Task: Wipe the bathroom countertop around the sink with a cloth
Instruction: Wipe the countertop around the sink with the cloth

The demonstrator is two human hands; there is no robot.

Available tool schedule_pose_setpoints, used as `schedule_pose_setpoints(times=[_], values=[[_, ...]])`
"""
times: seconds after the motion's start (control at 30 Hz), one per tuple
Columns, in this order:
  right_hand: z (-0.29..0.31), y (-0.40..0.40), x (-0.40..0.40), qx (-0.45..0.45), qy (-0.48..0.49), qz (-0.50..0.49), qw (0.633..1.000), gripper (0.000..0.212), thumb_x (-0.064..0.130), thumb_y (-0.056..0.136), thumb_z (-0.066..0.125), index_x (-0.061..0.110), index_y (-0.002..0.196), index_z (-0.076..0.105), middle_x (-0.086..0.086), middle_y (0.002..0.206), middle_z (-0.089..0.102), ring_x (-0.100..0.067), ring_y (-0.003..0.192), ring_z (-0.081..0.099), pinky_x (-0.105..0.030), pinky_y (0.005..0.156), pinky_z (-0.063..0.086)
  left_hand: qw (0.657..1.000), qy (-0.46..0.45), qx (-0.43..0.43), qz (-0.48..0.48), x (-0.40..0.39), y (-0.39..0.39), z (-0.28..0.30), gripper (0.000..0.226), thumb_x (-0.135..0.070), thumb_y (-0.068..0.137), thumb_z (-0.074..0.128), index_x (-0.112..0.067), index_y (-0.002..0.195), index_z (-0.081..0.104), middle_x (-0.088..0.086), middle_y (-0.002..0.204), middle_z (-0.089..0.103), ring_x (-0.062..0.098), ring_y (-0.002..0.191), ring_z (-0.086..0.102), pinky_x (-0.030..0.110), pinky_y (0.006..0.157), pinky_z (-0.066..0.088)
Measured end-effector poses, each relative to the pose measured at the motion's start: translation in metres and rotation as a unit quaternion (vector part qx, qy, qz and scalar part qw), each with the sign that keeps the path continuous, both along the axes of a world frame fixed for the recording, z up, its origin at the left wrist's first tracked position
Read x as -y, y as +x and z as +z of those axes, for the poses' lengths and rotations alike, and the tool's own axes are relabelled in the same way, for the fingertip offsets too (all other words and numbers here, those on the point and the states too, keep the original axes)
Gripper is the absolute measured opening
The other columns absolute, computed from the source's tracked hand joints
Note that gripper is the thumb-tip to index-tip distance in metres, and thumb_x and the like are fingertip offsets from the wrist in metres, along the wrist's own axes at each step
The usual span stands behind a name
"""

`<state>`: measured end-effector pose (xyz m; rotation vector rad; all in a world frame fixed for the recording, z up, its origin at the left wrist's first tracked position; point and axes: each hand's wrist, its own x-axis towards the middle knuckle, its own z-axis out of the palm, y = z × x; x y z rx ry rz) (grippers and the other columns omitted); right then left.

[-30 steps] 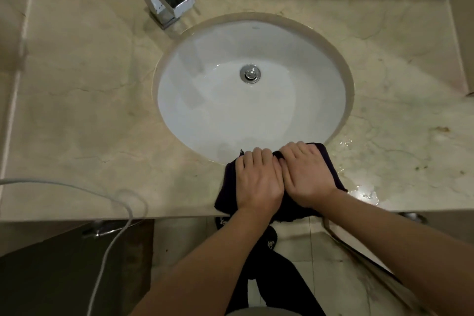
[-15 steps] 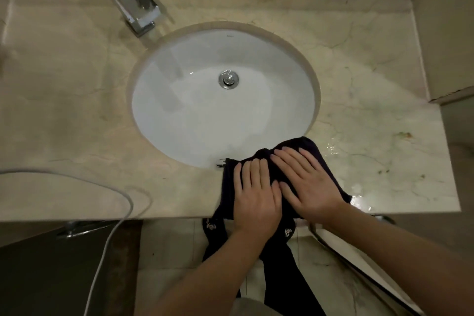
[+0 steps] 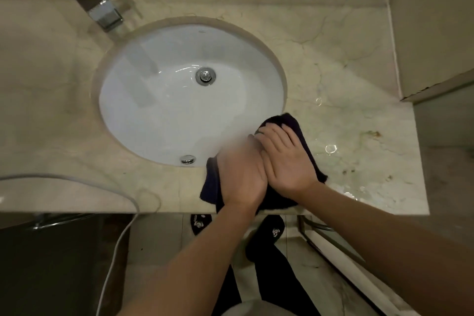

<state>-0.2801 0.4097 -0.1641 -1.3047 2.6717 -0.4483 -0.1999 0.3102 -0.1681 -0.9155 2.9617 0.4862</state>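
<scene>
Both hands press flat on a dark cloth [image 3: 302,133] lying on the marble bench [image 3: 346,64] at its front edge, just right of the sink [image 3: 179,110]. The left hand [image 3: 241,174] is blurred, so how its fingers lie cannot be told for sure. The right hand [image 3: 287,161] lies beside it, touching it, with fingers [image 3: 272,136] straight and close together, reaching toward the sink rim. Wet patches shine on the bench right of the cloth. A tap [image 3: 97,0] stands at the back left.
</scene>
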Motion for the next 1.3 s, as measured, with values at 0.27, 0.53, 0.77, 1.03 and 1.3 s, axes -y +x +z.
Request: schedule_pose_setpoints(times=[0.27,0.53,0.77,1.03,1.3], values=[[-0.002,0.018,-0.039,0.009,0.064,0.009,0.998,0.056,0.028,0.103,0.027,0.012,0.157,0.027,-0.004,0.166,0.018,-0.017,0.154,0.012,-0.047,0.123,0.019,0.998,-0.023,0.032,-0.045,-0.03,0.013,0.001,0.056,-0.03,0.103,0.027,-0.001,0.15,0.036,0.017,0.148,0.044,0.032,0.137,0.042,0.05,0.117,0.029],[-0.009,-0.026,-0.006,0.014,0.06,-0.076,0.995,0.056,0.03,0.105,0.015,0.008,0.155,0.03,-0.006,0.164,0.024,-0.017,0.153,0.016,-0.043,0.124,0.015,0.999,-0.037,0.017,-0.036,-0.007,-0.041,-0.003,0.035,-0.032,0.104,0.026,-0.016,0.094,0.055,0.003,0.086,0.057,0.023,0.079,0.053,0.036,0.075,0.043],[-0.004,0.01,-0.037,0.027,0.046,-0.153,0.987,0.056,0.031,0.106,0.015,0.01,0.159,0.017,-0.006,0.167,0.013,-0.017,0.154,0.01,-0.043,0.125,0.013,0.996,-0.013,0.008,-0.084,-0.029,-0.023,0.001,0.055,-0.027,0.102,0.023,-0.004,0.149,0.037,0.015,0.151,0.044,0.027,0.138,0.044,0.043,0.115,0.035],[-0.001,0.039,-0.099,0.019,0.052,-0.135,0.989,0.053,0.03,0.107,0.023,0.014,0.156,0.029,-0.003,0.165,0.022,-0.015,0.153,0.016,-0.047,0.121,0.025,0.986,-0.022,0.039,-0.159,-0.08,0.007,-0.002,0.061,-0.029,0.104,0.011,-0.002,0.158,0.006,0.017,0.167,-0.001,0.029,0.155,0.005,0.051,0.123,0.018],[0.001,-0.006,-0.1,0.024,0.066,-0.147,0.987,0.056,0.032,0.106,0.016,0.012,0.157,0.026,-0.005,0.166,0.019,-0.017,0.153,0.015,-0.048,0.122,0.022,0.977,-0.045,0.057,-0.202,-0.081,-0.041,-0.001,0.061,-0.028,0.104,0.004,0.002,0.155,-0.01,0.021,0.164,-0.016,0.03,0.154,-0.009,0.048,0.125,0.009]])
